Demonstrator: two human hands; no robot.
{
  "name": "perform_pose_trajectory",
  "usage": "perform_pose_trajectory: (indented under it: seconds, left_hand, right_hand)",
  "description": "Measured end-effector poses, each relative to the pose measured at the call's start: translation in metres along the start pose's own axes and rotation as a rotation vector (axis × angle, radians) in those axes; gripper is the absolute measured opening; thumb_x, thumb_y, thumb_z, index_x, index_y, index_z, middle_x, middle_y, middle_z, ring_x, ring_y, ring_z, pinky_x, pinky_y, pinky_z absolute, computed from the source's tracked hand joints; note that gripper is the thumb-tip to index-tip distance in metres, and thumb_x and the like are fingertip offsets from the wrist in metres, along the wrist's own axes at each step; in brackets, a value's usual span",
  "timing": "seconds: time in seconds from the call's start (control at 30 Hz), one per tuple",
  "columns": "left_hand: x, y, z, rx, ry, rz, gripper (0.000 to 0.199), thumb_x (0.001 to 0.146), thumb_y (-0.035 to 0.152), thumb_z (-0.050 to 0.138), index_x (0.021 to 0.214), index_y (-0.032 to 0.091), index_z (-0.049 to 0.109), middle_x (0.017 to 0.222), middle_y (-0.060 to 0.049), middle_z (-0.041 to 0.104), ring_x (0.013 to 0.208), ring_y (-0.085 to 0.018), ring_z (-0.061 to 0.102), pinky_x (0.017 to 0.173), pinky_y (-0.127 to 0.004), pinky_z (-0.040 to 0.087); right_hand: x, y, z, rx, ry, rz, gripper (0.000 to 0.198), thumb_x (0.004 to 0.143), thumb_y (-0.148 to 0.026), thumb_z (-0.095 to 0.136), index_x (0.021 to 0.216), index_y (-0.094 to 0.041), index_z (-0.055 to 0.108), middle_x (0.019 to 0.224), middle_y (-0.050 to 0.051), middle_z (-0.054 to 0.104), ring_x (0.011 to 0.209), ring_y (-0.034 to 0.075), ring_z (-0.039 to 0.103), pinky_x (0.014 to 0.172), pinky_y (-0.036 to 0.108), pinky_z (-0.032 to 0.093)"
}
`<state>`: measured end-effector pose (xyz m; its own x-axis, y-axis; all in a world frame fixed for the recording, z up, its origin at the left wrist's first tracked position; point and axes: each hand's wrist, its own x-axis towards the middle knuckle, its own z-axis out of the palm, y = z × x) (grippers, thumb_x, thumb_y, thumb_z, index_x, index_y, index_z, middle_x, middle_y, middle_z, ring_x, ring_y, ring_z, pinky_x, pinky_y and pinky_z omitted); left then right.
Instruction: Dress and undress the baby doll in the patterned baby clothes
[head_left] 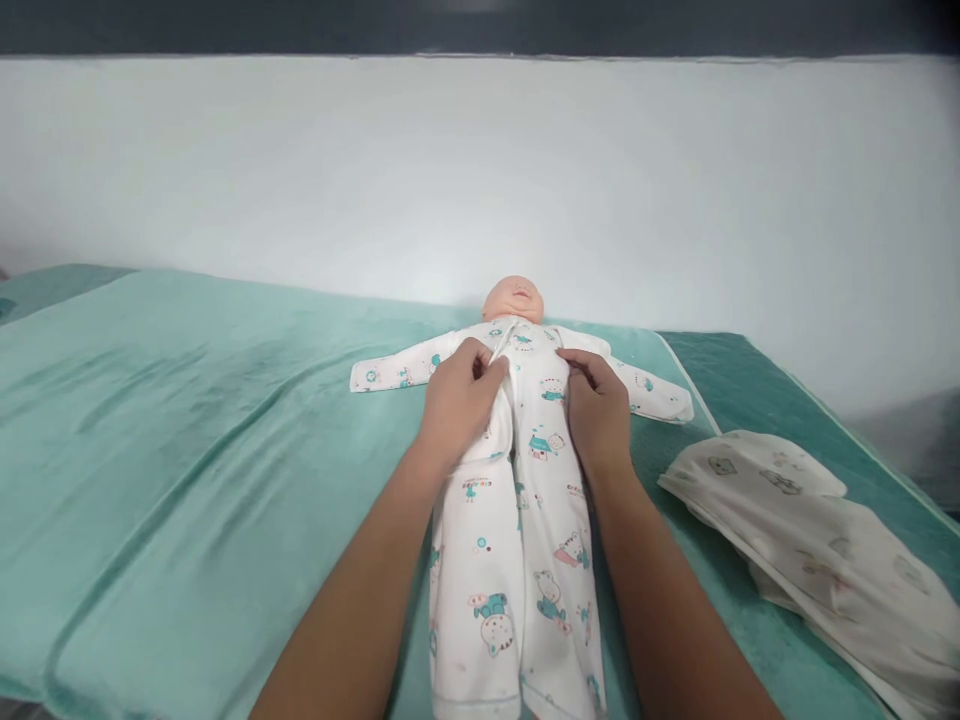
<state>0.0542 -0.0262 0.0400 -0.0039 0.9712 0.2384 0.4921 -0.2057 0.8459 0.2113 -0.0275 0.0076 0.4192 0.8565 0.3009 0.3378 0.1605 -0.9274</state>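
Note:
A baby doll [516,298] lies on its back on a green blanket, its head toward the wall. It wears a white baby romper [546,400] printed with small animals and houses; both sleeves stretch out sideways and the legs point toward me. My left hand [461,400] is closed in a pinch on the romper's front, at the chest edge left of the middle. On the opposite side of the chest, my right hand [600,408] grips the cloth between thumb and curled fingers. The front edges overlap near the middle, with a narrow gap between the legs.
Another white printed garment [817,550] lies crumpled at the right. The green blanket [225,450] spreads across the bed, with a long crease on its left. Behind the doll's head stands a white wall [480,170] with a dark band above.

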Motion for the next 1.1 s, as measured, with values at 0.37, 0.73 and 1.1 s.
perform_pose_trajectory:
  seconds: [0.37,0.73,1.1]
  left_hand:
    - [0.017,-0.041,-0.036,-0.04,0.329,-0.212,0.014,0.076,0.022,0.053,0.074,0.023,0.039,0.07,0.003,0.044,0.064,-0.014,0.041,0.058,-0.028,0.034]
    - [0.033,-0.076,-0.036,0.438,0.48,-0.009,0.026,0.084,0.015,0.046,0.107,0.022,0.053,0.109,-0.011,0.059,0.11,-0.028,0.052,0.09,-0.042,0.043]
    - [0.075,-0.071,-0.013,0.497,-0.021,0.211,0.036,0.099,0.037,0.035,0.122,0.024,0.06,0.124,-0.008,0.065,0.115,-0.024,0.059,0.096,-0.038,0.043]
  right_hand:
    - [0.01,0.012,-0.006,0.135,-0.06,0.036,0.028,0.08,-0.025,0.05,0.098,-0.022,0.07,0.107,0.003,0.072,0.104,0.022,0.063,0.097,0.039,0.045]
    - [0.028,0.037,-0.016,-0.235,0.02,-0.133,0.039,0.077,-0.027,0.053,0.112,-0.019,0.064,0.123,0.012,0.064,0.118,0.028,0.055,0.106,0.049,0.038]
    - [0.086,0.039,0.011,-0.416,-0.289,-0.254,0.039,0.089,-0.033,0.042,0.116,-0.028,0.07,0.121,0.005,0.069,0.112,0.028,0.06,0.098,0.045,0.043]
